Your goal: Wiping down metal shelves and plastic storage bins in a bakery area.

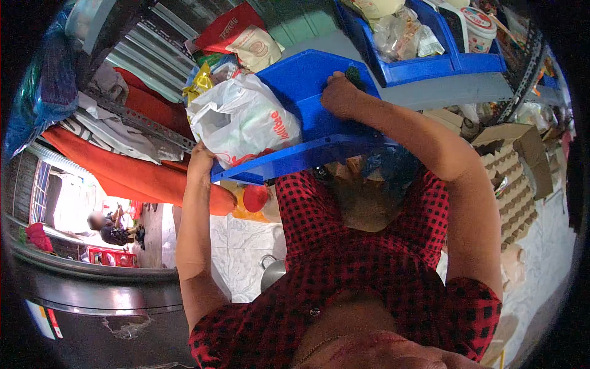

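Observation:
A blue plastic storage bin (295, 157) is tilted above my lap, at the edge of a grey shelf. My left hand (200, 159) grips its left front corner, beside a white plastic bag (253, 117) with red print that fills the bin's left part. Inside the right part is my right hand (340, 94), fingers curled against a dark green scouring pad (354, 77). Behind the bag lie a yellow packet (199, 83) and a red and cream package (251, 44).
Another blue bin (433, 64) with bagged goods and a white tub stands at upper right. Egg trays (511, 193) are stacked at right. Orange cloth (138, 161) hangs at left, near a large dark metal vessel (101, 295). A person (115, 226) is far off at left.

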The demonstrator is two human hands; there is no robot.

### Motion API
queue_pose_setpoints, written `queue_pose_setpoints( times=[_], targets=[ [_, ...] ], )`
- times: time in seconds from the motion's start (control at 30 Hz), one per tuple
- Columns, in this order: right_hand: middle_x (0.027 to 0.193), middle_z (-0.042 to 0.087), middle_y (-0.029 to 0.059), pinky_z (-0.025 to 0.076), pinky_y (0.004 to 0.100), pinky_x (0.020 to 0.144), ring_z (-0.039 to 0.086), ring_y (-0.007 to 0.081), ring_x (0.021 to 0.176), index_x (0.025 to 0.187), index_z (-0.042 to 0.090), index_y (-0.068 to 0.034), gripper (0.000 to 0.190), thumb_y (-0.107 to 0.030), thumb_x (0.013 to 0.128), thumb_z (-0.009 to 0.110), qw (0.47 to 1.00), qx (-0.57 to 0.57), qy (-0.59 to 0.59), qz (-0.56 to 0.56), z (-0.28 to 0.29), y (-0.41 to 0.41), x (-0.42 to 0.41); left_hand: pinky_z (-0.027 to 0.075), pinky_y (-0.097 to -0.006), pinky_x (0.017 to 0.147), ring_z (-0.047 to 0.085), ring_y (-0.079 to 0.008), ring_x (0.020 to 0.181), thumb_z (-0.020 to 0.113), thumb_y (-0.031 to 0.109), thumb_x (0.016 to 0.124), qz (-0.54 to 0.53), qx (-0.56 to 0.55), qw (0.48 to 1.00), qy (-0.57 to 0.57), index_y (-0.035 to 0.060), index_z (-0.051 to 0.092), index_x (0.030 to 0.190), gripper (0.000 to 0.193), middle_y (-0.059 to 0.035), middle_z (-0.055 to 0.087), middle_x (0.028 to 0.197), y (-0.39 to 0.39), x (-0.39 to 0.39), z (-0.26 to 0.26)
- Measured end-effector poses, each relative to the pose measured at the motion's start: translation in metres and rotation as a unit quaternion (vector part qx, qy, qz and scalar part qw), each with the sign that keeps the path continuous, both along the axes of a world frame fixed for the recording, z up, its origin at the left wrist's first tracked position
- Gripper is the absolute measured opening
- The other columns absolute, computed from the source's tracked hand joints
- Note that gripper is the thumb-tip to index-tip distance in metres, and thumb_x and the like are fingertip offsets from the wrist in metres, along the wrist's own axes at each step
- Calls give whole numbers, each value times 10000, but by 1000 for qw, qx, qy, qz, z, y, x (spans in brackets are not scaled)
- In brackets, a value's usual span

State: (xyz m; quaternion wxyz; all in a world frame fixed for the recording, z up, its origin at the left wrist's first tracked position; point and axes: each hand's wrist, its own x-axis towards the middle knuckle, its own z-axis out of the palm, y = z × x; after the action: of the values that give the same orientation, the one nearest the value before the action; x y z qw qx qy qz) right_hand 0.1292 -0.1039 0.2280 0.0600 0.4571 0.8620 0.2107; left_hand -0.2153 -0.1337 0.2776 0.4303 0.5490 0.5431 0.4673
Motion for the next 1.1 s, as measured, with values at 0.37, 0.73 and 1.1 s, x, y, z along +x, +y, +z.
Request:
queue_pose_setpoints(
  times=[0.37, 0.73, 1.1],
  targets=[
    [779, 625, 111, 448, 417, 674, 575, 280, 782, 806, 641, -70, 210, -104, 601, 611, 947, -271, 171, 9, 28, -10, 5, 487, -293, 779, 615, -219, 889, 419, -110, 667, -25, -12, 999, 16, -23, 564, 1081, 447, -121, 624, 1013, -2, -1, 1],
    [990, 536, 108, 445, 347, 701, 511, 227, 869, 914, 548, -45, 224, -162, 732, 489, 888, 235, 217, 331, 33, 24, -22, 488, -303, 794, 615, -202, 886, 477, -67, 744, 2, -27, 1000, 0, -32, 576, 1072, 344, -112, 625, 1022, -6, 4, 10],
    [1019, 570, 173, 411, 416, 895, 524, 339, 1002, 1087, 569, -43, 353, -18, 743, 492, 913, -120, 358, 155, 5, 7, -36, 408, -236, 476, 499, -114, 552, 479, -98, 571, -27, -31, 998, -48, 25, 607, 933, 403, -26, 571, 717, 11, 6, -12]
  ],
)
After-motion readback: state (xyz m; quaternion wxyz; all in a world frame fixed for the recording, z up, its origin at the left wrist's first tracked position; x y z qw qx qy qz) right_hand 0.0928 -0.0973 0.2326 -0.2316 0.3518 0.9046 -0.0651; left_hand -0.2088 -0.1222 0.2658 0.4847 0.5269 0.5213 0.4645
